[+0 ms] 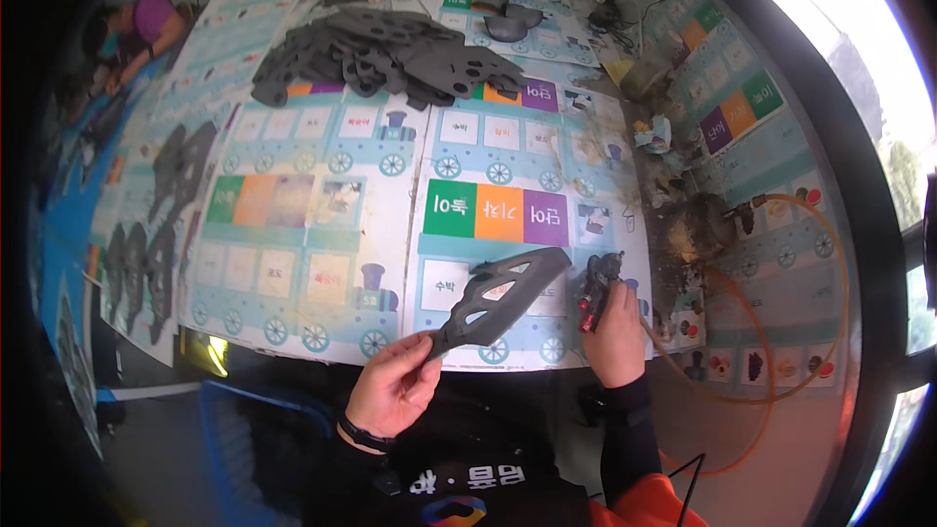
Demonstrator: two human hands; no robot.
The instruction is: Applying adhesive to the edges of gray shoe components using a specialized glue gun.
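Gray part in left fingers

We see the left hand pinching one end of a dark grey panel with cutouts, which slants up and to the right of that hand. In the right hand we make out a small black tool with red parts. Beyond both hands, we find a heap of grey pieces on the paper-covered table. To the right hand's right, hoses loop.
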